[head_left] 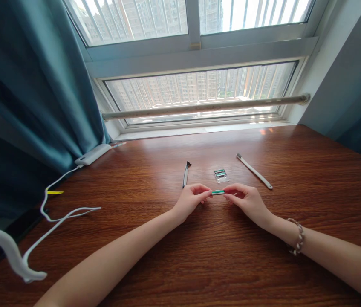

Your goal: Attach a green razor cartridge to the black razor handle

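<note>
Both my hands meet over the middle of the wooden table (174,264). My left hand (190,200) and my right hand (247,201) each pinch one end of a small green razor cartridge (218,192) held between them just above the wood. Behind the cartridge lies a clear holder with two more green cartridges (220,175). A dark razor handle (186,174) lies just beyond my left hand. A white toothbrush (254,171) lies diagonally beyond my right hand. A beaded bracelet (298,237) sits on my right wrist.
A white power bank (92,154) with white cables (59,213) lies at the table's left back corner beside a teal curtain (30,85). The window (196,91) with a metal rail runs along the far edge. A grey wall stands at the right.
</note>
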The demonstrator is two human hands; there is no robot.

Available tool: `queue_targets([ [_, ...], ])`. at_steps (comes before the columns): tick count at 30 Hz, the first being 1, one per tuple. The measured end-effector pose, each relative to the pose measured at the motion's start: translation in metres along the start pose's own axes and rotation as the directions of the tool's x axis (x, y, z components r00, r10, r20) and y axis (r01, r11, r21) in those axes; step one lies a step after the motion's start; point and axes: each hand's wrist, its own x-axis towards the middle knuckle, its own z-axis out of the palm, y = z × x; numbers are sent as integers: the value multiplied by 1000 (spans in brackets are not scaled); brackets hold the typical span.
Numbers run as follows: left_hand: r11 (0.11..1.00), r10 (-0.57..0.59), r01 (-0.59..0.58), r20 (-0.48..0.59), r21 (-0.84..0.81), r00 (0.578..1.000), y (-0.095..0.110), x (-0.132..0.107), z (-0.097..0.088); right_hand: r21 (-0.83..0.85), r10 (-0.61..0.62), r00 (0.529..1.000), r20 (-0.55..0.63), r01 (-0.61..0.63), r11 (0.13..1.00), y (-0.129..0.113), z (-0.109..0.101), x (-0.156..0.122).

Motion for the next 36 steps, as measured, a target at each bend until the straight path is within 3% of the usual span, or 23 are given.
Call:
queue_targets([
  [8, 1000, 15, -15, 29, 11, 999, -3, 1, 1, -75, -42, 999, -35, 40, 996, 3, -9, 8],
  [13, 995, 50, -53, 37, 90, 998, -6, -1, 5, -26, 22, 997, -76, -25, 999, 6, -20, 19],
  [17, 977, 136, -119, -88, 177, 987, -1, 2, -5, 50, 68, 995, -73, -64, 997, 6, -24, 21],
  [20, 882, 269, -116, -286, 456, 920, 4, 12, -31, 59, 76, 992, -98, -70, 996, 6, -25, 21],
  [23, 651, 326, 76, -369, 756, 871, 3, 24, -61, 84, 59, 990, -126, -48, 995, 4, -26, 22],
  [27, 432, 165, 325, -428, 841, 888, -3, 33, -80, 189, 44, 991, -128, -19, 982, 1, -27, 23],
  [29, 399, 98, 354, -423, 846, 901, -5, 35, -79, 210, 41, 990, -133, -12, 978, -1, -26, 23],
  [32, 390, 96, 344, -409, 854, 907, -6, 34, -72, 199, 33, 990, -138, -4, 980, -2, -25, 22],
  [36, 479, 140, 281, -388, 832, 911, -6, 34, -66, 173, 30, 990, -138, -6, 985, -2, -23, 21],
])
